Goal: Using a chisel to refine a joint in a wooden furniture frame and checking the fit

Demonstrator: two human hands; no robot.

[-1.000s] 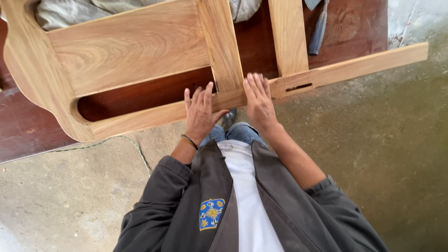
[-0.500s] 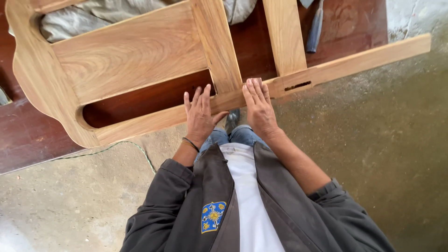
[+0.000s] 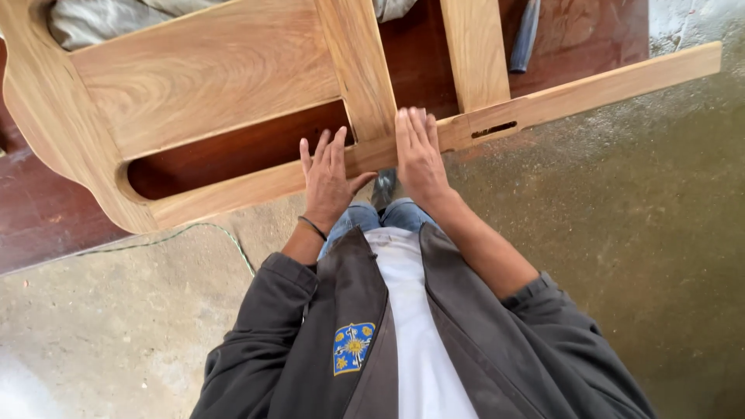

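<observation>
Both my hands lie flat and open on the rail (image 3: 434,143), palms down, gripping nothing. Left hand (image 3: 327,180) has fingers spread, tips reaching up toward the foot of the left upright (image 3: 358,66); thumb hooks off to the right over the rail's near edge. Right hand (image 3: 419,155) lies just beside it, fingers together, tips at the rail's far edge between the two uprights. The hands are near each other but not touching.

The rail is the long pale bottom member of a wooden frame (image 3: 70,147) that lies flat, partly on a dark red-brown counter (image 3: 46,233), with the rail's right end running out over the concrete floor (image 3: 621,248). A wide panel (image 3: 209,74) fills the frame left of the upright; a second upright (image 3: 475,50) stands to the right. Right of my right hand is a dark slot (image 3: 494,129), an open mortise cut in the rail.

Judgement for doing this well: keep palms flat and weight even across the joint by the left upright, so the rail sits flush and does not rock. Feel with fingertips for any step where upright meets rail. Press straight down, not outward, since the overhanging right end could tip or twist the frame. Keep fingers clear of the slot and the near edge.

Further out: a dark blue tool (image 3: 525,35) lies on the counter beyond the rail, grey cloth (image 3: 85,15) at the top left, a green cord (image 3: 225,233) trails on the floor.
</observation>
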